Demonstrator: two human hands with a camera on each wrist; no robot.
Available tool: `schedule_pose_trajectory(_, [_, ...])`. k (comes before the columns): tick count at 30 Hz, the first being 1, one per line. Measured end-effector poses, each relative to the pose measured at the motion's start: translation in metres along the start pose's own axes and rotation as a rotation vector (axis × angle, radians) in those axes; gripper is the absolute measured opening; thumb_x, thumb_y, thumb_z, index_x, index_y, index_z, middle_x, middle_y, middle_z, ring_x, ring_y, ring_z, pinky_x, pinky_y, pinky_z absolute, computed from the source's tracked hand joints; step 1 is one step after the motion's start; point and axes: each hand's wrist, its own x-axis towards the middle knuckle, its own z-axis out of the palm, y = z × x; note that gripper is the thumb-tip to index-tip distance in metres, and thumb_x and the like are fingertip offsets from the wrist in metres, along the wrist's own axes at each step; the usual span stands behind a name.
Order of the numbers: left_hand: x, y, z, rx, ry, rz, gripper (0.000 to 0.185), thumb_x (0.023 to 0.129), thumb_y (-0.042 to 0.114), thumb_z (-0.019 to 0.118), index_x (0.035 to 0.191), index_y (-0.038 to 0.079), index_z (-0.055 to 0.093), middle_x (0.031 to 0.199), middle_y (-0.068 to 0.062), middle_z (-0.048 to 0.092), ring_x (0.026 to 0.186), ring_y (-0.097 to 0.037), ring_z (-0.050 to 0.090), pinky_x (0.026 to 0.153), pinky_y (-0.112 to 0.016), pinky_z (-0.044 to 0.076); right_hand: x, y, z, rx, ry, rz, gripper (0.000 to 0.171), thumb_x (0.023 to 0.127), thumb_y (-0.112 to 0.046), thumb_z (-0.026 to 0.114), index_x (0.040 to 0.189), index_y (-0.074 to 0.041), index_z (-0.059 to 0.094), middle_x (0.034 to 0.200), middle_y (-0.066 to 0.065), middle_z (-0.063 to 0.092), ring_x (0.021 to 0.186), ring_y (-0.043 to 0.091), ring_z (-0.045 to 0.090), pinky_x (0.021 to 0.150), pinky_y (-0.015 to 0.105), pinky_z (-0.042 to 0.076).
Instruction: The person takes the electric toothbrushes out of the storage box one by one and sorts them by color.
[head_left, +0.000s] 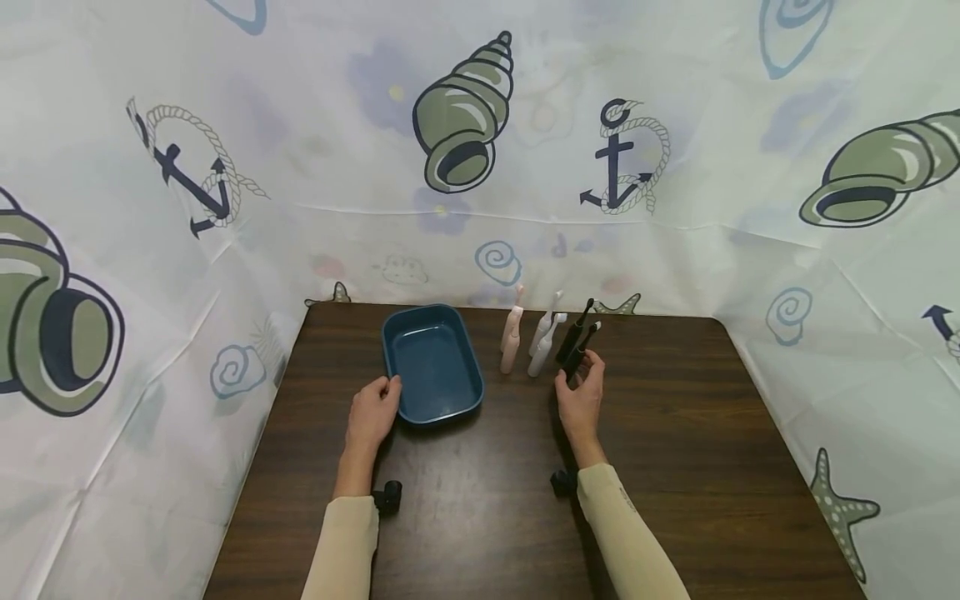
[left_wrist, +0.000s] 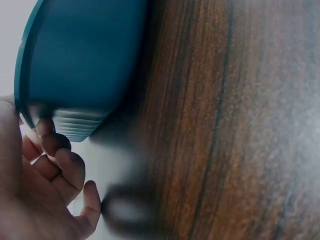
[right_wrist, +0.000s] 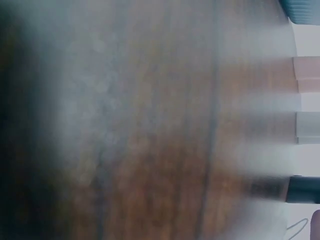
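In the head view a dark blue tray (head_left: 433,417) lies on the table. My left hand (head_left: 372,412) grips its rim at the near left corner; the left wrist view shows the fingers curled beneath the rim of the tray (left_wrist: 80,60). On the right, my right hand (head_left: 581,404) holds the nearer black electric toothbrush (head_left: 579,357) low on its handle, thumb on the left and fingers on the right. That brush stands upright. The right wrist view catches only the base of a black handle (right_wrist: 304,190) and a fingertip (right_wrist: 315,225); the grip itself is out of frame.
Behind the held brush stands another black electric toothbrush (head_left: 572,337). To the left are two white toothbrushes (head_left: 540,354) and two pink toothbrushes (head_left: 510,350), upright in pairs. A patterned cloth (head_left: 337,150) surrounds the dark wooden table (head_left: 480,517) at its back and sides.
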Motion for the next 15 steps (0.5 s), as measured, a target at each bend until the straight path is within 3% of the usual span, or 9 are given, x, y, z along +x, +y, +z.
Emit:
schedule_pose_trajectory(8, [0.003, 0.003, -0.006, 0.047, -0.035, -0.044, 0.054, 0.113, 0.057, 0.043, 0.082, 0.013, 0.049, 0.07, -0.003, 0.04, 0.062, -0.024, 0.042, 0.063, -0.037, 0.034, -0.001, -0.011, -0.003, -0.032, -0.017, -0.036, 0.07, 0.097, -0.002, 0.071, 0.16, -0.004, 0.039, 0.147, 0.026, 0.051, 0.14, 0.039, 0.053, 0.122, 0.053, 0.041])
schedule_pose_trajectory(12, [0.001, 0.01, -0.013, 0.135, -0.001, -0.088, 0.054, 0.113, 0.059, 0.034, 0.093, 0.013, 0.056, 0.079, -0.007, 0.052, 0.07, -0.029, 0.052, 0.068, -0.042, 0.038, -0.006, -0.024, -0.01, -0.084, -0.04, -0.015, 0.079, 0.098, -0.01, 0.072, 0.166, -0.003, 0.032, 0.153, 0.026, 0.048, 0.145, 0.04, 0.048, 0.124, 0.057, 0.038])
schedule_pose_trajectory(15, [0.0, 0.017, -0.02, 0.176, 0.05, -0.088, 0.054, 0.113, 0.058, 0.032, 0.108, 0.014, 0.062, 0.095, -0.01, 0.064, 0.086, -0.033, 0.062, 0.081, -0.052, 0.044, -0.011, -0.032, -0.017, -0.125, -0.077, 0.036, 0.086, 0.102, -0.018, 0.071, 0.172, -0.009, 0.021, 0.162, 0.021, 0.042, 0.154, 0.038, 0.041, 0.125, 0.06, 0.032])
